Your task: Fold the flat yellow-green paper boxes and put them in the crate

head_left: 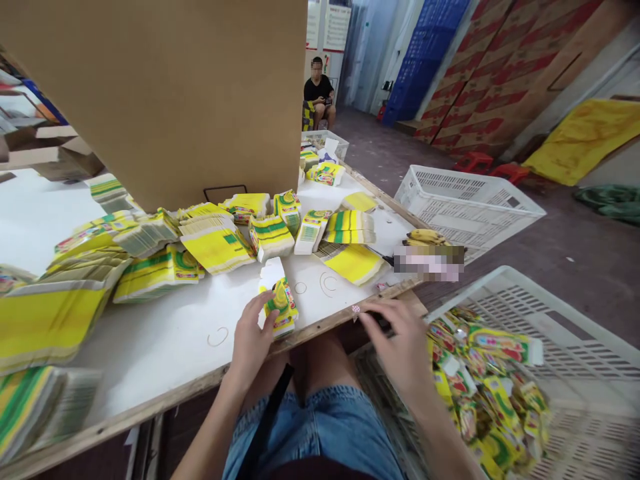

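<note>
My left hand (pixel 254 333) grips a small yellow and green carton (pixel 283 301) near the table's front edge. The carton's white top flap stands open, pointing away from me. My right hand (pixel 400 340) is closed in a pinch just past the table edge, with a small pink-and-white patterned piece (pixel 355 309) at its fingertips. What that piece is, I cannot make out. Beyond my left hand lie bundles of flattened yellow cartons (pixel 215 245) and another stack with green stripes (pixel 350 227).
A large brown cardboard box (pixel 200 100) stands on the white table (pixel 165 340). At my right a white plastic crate (pixel 565 373) holds many filled yellow packets (pixel 500 400). Another white crate (pixel 465 200) stands behind it. Bananas (pixel 425 238) lie at the table's right edge. A person (pixel 319 93) sits far back.
</note>
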`<state>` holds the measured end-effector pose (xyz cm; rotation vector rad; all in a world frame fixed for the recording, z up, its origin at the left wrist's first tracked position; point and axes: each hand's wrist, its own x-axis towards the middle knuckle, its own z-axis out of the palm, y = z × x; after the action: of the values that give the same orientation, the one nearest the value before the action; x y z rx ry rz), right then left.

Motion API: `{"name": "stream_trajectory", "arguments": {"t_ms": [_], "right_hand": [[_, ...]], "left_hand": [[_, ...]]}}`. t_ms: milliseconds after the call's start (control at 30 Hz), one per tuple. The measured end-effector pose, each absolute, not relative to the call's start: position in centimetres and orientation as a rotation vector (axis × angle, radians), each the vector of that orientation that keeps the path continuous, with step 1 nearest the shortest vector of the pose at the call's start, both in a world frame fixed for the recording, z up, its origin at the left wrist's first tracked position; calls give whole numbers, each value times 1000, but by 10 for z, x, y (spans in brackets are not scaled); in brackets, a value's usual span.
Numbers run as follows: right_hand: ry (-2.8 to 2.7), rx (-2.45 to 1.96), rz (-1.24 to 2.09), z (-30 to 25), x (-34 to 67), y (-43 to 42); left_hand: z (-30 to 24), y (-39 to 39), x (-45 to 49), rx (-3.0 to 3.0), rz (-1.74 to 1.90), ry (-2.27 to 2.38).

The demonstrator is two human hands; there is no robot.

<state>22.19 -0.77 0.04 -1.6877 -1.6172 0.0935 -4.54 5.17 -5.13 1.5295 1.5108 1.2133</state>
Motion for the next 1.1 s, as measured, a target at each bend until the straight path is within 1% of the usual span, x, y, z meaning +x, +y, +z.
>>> {"name": "stream_trajectory", "arguments": {"t_ms": [100,233,367,500,700,933,1100], "right_hand": [[-1653,-1791,651,-27,161,34],[-1650,-1787,877,-48,110,73],[-1610,-1751,1040,-60,97,83],[-1524,-1654,1121,-68,99,83],[-1449,-1373,1248,-64,91,75],[-1481,-1302,1206,-48,94,52],[-1597,-1307,1140,-27,101,39]], "left_hand": [[-65,58,-50,1448,1215,1571],[-83,66,-54,1302,1239,1586],[-90,71,-55,1165,1268,1506],[-87,71,-56,1049,1304,1456],[-71,63,-58,908,1330,1288],[-49,51,-52,772,1602,1114],[-31,46,-52,734,1709,1063]]}}
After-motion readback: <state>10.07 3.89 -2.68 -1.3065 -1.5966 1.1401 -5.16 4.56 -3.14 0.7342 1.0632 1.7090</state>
